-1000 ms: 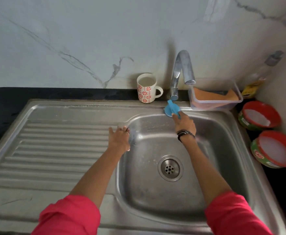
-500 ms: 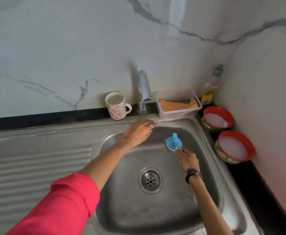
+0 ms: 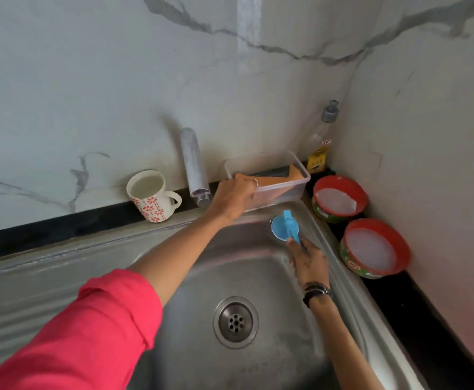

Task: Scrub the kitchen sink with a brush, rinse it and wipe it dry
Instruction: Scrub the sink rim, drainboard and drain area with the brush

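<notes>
The steel sink [image 3: 190,358] fills the lower frame, its drain [image 3: 235,322] in the basin's middle. My right hand [image 3: 309,263] grips the handle of a round blue brush [image 3: 285,228], whose head lies against the basin's back right corner. My left hand [image 3: 234,198] reaches across the rim to a clear plastic tub [image 3: 283,190] behind the sink, fingers curled over its near left edge. An orange cloth [image 3: 272,180] lies inside the tub. The tap [image 3: 195,164] stands just left of that hand.
A white mug [image 3: 151,195] with red flowers stands on the ledge left of the tap. Two red-rimmed bowls [image 3: 339,198] [image 3: 373,249] sit on the dark counter at the right. A soap bottle [image 3: 321,142] stands in the corner. The drainboard [image 3: 47,277] lies to the left.
My left hand has moved right from the sink rim to the plastic tub's edge. The right hand and brush have shifted toward the basin's back right corner. The view has turned right.
</notes>
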Tool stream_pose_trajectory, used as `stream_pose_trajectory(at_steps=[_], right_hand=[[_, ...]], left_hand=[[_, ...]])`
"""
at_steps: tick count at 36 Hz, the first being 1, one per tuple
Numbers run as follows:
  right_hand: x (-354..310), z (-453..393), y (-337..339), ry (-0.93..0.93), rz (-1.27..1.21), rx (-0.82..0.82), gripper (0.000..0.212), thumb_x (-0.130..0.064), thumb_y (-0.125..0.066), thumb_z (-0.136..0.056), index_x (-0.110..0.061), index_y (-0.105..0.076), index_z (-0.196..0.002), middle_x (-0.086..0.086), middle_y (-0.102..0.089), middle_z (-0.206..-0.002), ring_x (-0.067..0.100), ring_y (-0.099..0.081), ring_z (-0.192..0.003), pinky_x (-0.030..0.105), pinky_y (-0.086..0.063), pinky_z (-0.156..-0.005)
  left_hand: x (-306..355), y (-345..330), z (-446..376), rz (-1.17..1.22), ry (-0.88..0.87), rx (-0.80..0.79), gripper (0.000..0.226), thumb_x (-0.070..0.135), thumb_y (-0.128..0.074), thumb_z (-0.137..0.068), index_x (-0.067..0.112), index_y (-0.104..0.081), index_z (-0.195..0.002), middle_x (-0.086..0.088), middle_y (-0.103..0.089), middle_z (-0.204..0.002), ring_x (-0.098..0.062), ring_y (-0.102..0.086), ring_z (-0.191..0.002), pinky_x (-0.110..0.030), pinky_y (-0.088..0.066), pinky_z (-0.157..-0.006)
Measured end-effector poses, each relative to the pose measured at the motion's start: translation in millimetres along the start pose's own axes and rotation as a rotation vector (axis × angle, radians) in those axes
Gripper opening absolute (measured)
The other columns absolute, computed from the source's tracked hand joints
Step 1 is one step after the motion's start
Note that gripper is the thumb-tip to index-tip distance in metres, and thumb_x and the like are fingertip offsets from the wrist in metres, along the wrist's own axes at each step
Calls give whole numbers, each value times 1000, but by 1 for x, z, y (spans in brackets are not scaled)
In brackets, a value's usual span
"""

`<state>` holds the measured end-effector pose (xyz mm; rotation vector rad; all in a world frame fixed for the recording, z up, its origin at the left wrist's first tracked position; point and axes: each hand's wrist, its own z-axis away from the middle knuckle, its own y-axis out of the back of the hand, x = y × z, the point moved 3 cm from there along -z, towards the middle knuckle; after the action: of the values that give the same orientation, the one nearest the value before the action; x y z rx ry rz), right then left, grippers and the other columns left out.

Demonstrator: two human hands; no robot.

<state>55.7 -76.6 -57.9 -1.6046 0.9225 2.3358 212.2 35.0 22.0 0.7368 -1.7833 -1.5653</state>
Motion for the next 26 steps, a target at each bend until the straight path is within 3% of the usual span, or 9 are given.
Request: stream_pose_trajectory(at_steps=[2,7,10,15,17,19,21,23,26], right_hand=[[-4,-7,-1,8,42,28,22,-32,-50,-95,-12,-58,-91,4,-53,-66,20,-51,-60,27,-37,-56],[-16,-23,-19,-25,147,125,39,-37,-43,-97,-8,-57,-119,17,-63,-98,34,-60,-97,36,-45,-76],[-31,-19,-47,-39,227,86,43,-39,-39,-98,-8,-51,-126,20,-62,-112,37,-57,-107,43,-46,-87],[-45,15,-111,22,322,-113,42,-43,-37,-98,-15,-48,-129,18,-65,-110,35,-60,-105,39,-46,-85],[-45,35,-137,113,389,-241,42,-43,-36,-98,-19,-46,-131,16,-65,-110,35,-60,-105,40,-47,-84],[-45,46,-151,191,474,-310,42,-44,-34,-99,-21,-45,-132,16,-65,-110,35,-60,-104,39,-47,-83],[-49,42,-148,228,511,-305,43,-47,-32,-99,-22,-44,-131,14,-66,-107,33,-62,-101,38,-48,-82],[-47,29,-132,237,544,-274,45,-49,-31,-98,-23,-44,-132,13,-67,-105,31,-63,-99,37,-49,-80],[-33,6,-87,158,548,-169,49,-50,-31,-97,-21,-47,-133,14,-67,-104,30,-63,-99,37,-50,-80]], left_hand=[[-5,7,-2,22,23,-9,27,11,-49,-92,10,-64,-114,-14,-67,-108,-29,-63,-100,-42,-48,-90],[-15,21,-2,-24,37,-50,36,17,-43,-99,13,-52,-133,-12,-60,-125,-26,-55,-114,-29,-38,-90],[-19,27,2,8,24,6,36,21,-42,-99,17,-51,-134,-10,-59,-127,-23,-54,-115,-21,-30,-84],[-31,33,5,195,72,84,28,23,-53,-94,18,-64,-119,-7,-70,-106,-21,-65,-88,-18,-36,-64],[-33,32,3,193,79,58,26,26,-53,-93,15,-67,-112,-6,-72,-100,-19,-63,-78,-26,-44,-68],[-34,30,2,147,107,14,26,28,-51,-94,10,-66,-106,-4,-67,-88,-22,-59,-74,-27,-39,-65],[-36,29,2,127,112,6,27,29,-48,-95,10,-65,-106,1,-56,-79,-19,-52,-69,-25,-37,-64],[-38,27,2,175,94,6,25,27,-51,-94,15,-66,-110,-2,-66,-81,-21,-60,-70,-28,-47,-68],[-39,28,2,294,78,31,18,29,-54,-87,20,-69,-94,2,-62,-74,-20,-55,-64,-29,-45,-66]])
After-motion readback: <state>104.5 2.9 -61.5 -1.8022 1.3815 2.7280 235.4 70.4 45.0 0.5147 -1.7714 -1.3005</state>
